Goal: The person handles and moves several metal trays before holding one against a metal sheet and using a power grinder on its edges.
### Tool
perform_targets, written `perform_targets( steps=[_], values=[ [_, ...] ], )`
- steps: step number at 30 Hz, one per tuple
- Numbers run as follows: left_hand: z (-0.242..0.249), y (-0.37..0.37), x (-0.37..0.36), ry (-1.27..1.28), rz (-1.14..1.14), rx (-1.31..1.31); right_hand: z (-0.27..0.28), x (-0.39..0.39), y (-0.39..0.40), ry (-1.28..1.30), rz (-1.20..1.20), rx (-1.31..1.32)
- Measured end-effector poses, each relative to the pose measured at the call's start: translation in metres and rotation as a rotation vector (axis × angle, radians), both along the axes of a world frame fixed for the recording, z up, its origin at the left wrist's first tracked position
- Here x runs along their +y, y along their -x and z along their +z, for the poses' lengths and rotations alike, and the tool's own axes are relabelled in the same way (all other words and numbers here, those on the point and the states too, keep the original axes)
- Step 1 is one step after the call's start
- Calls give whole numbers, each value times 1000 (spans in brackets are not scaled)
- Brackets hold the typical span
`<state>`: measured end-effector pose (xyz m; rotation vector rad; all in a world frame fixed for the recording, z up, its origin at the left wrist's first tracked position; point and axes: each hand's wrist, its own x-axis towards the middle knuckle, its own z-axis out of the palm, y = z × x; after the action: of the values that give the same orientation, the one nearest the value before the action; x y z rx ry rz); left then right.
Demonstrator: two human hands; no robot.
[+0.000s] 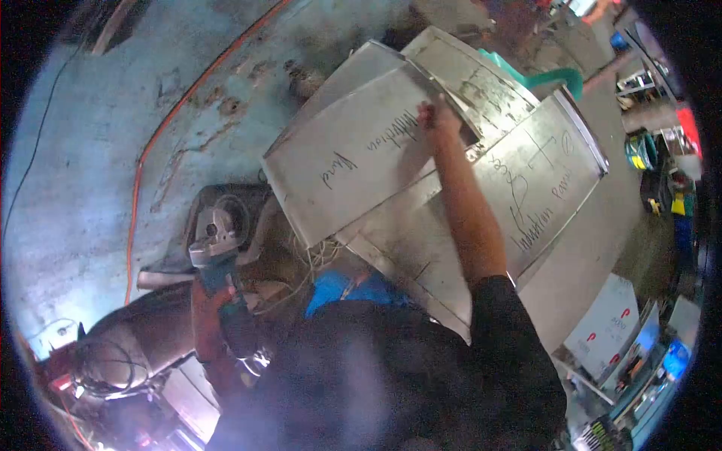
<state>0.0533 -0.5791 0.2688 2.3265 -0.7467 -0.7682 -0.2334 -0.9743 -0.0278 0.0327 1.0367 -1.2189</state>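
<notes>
My left hand (207, 301) is wrapped round the body of an angle grinder (218, 244), its head and guard pointing up, at the left of the view. My right arm reaches forward over several flat metal panels with handwriting on them. My right hand (438, 120) is blurred, its fingers right at the upper edge of the left panel (353, 150), marked "Induction". Beneath my forearm lies another panel (556, 169) with more black writing. A third, stained panel (481, 79) sits behind these two.
An orange cable (138, 188) runs along the worn blue wall (83, 173). A green hose (560, 77) curves behind the panels. Something bright blue (350, 289) lies near my body. At lower right stand white sheets (602, 327) with red marks; a dark cylinder (143, 327) is at lower left.
</notes>
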Motion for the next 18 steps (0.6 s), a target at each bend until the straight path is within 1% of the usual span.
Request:
perform_targets(
  steps=[1, 2, 3, 4, 5, 6, 7, 9, 10, 11, 13, 15, 17, 18],
  values=[
    [-6, -4, -2, 43, 2, 73, -15, -4, -8, -1, -29, -8],
    [-7, -7, -7, 79, -1, 145, -18, -2, -17, -16, -292, -181],
    [-2, -4, -16, 77, -39, 135, -19, -6, -21, -22, -557, -355],
    [4, 6, -27, 106, -24, 235, -19, -14, -20, -18, -590, -368],
    [9, 10, -34, 125, -5, 337, -21, -18, -19, -26, -688, -327],
    [10, 7, -42, 116, -33, 330, -20, -20, -19, -35, -782, -281],
    [9, 3, -48, 102, -91, 285, -21, -20, -20, -39, -810, -285],
    [12, 2, -65, 88, -174, 243, -14, -21, -24, -43, -825, -163],
    [16, 6, -76, 90, -200, 293, -8, -21, -25, -94, -870, -169],
    [18, 7, -89, 96, -228, 346, 2, -18, -23, -89, -896, -167],
    [9, -6, -114, 84, -292, 355, 13, -10, -20, -95, -957, -278],
    [2, -15, -144, 70, -353, 370, -7, -21, -22, -110, -973, -229],
    [-4, -18, -174, 69, -420, 407, -27, -23, -26, -29, -990, -174],
    [-5, -16, -188, 63, -435, 424, -46, -26, -27, 13, -901, -115]
  ],
)
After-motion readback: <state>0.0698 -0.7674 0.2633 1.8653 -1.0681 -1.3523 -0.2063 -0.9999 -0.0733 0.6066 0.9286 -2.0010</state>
